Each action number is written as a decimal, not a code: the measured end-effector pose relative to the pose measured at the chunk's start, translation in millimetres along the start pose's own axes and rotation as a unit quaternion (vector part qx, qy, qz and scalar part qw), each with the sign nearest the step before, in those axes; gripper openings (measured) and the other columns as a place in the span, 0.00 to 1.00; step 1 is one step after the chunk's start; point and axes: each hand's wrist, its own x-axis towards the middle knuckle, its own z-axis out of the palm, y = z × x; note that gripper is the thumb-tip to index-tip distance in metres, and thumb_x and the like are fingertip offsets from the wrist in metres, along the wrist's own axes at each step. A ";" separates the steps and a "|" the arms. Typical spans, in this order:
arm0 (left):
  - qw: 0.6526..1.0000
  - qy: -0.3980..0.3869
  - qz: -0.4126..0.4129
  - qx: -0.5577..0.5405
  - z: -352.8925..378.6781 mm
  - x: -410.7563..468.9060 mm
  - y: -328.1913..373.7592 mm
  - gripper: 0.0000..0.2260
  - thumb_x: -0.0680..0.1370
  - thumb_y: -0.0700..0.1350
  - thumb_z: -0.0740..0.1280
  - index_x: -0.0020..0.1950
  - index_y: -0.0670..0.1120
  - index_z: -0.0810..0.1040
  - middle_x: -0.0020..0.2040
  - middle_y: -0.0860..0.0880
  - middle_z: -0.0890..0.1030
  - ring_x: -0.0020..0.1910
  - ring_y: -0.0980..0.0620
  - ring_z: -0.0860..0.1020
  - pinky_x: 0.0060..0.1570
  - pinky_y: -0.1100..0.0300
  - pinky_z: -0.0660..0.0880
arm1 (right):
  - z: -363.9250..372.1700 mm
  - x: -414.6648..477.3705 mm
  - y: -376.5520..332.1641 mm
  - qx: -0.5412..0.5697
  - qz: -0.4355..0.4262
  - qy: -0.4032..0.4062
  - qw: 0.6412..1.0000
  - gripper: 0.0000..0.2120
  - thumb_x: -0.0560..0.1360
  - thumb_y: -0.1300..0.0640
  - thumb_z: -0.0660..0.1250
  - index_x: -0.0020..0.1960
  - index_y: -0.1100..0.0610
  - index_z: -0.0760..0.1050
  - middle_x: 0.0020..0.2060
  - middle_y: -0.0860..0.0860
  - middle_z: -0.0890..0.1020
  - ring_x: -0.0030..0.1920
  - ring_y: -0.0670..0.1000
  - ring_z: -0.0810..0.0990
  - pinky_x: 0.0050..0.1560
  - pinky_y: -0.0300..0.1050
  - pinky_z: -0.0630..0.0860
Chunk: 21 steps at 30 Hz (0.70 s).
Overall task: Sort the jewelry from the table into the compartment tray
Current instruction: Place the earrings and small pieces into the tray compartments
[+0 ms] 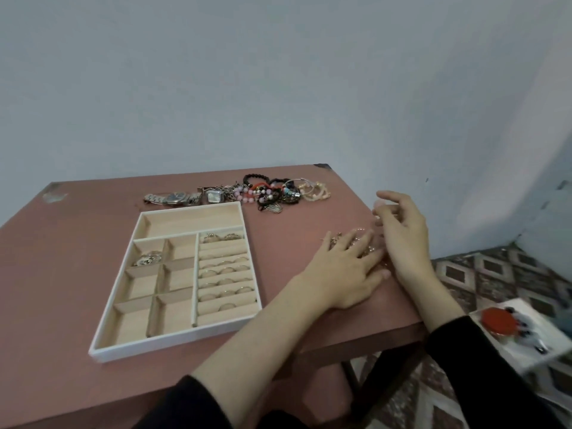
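No text, label or number is readable; the watch faces [176, 198] are too blurred.

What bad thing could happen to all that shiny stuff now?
The small gold pieces under the left hand lie close to the table edge, so a sweep might knock some onto the floor. The bracelets at the back look tangled, so pulling one could drag others along.
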 end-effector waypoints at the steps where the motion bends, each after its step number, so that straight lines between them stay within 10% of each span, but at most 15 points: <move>1: 1.000 -0.010 -0.008 0.006 0.2 0.0 -3.1 0.23 0.81 0.56 0.47 0.75 0.51 0.54 0.78 0.47 0.49 0.76 0.45 0.48 0.72 0.41 0.47 | 0.9 0.3 0.5 -0.004 0.004 -0.012 1.000 0.08 0.76 0.56 0.63 0.48 0.42 0.75 0.40 0.49 0.78 0.39 0.47 0.77 0.49 0.50 0.76; 13: 0.982 -0.122 -0.142 -0.009 -20.4 -2.2 -53.9 0.34 0.77 0.67 0.46 0.76 0.51 0.39 0.77 0.48 0.37 0.76 0.48 0.37 0.73 0.45 0.38 | 31.7 4.8 -10.6 -0.064 -0.008 -0.175 0.982 0.08 0.76 0.57 0.64 0.54 0.51 0.78 0.42 0.45 0.77 0.41 0.42 0.75 0.43 0.34 0.71; 21: 0.978 -0.137 -0.156 -0.021 -26.5 -0.1 -71.9 0.38 0.74 0.70 0.50 0.76 0.54 0.38 0.76 0.49 0.36 0.75 0.50 0.35 0.73 0.47 0.35 | 34.4 5.4 -5.8 -0.116 -0.016 -0.172 0.978 0.08 0.74 0.57 0.65 0.52 0.50 0.78 0.42 0.45 0.78 0.47 0.49 0.77 0.51 0.42 0.72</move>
